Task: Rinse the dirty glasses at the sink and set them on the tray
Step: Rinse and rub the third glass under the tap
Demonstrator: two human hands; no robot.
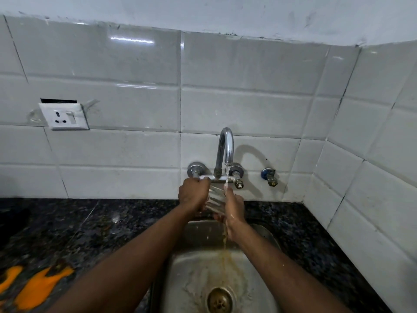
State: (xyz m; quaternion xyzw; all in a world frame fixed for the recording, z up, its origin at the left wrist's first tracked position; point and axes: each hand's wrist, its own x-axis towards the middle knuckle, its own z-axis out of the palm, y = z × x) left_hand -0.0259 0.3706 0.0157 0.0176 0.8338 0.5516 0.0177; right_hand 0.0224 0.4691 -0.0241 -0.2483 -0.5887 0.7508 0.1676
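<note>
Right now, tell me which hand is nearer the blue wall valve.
Right. The right hand sits lower-left of the valve; the left hand is farther left, past the glass.

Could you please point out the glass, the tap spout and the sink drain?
glass (216, 198), head view, clear side wall
tap spout (226, 133), head view, top of its chrome curve
sink drain (220, 300), head view, its brass strainer

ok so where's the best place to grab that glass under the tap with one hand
I'd wrap the ribbed side wall of the glass around its middle, coming from the left as the left hand does. The ribs give wet fingers purchase, and that side is clear of the stream, which falls by the right hand.
</note>
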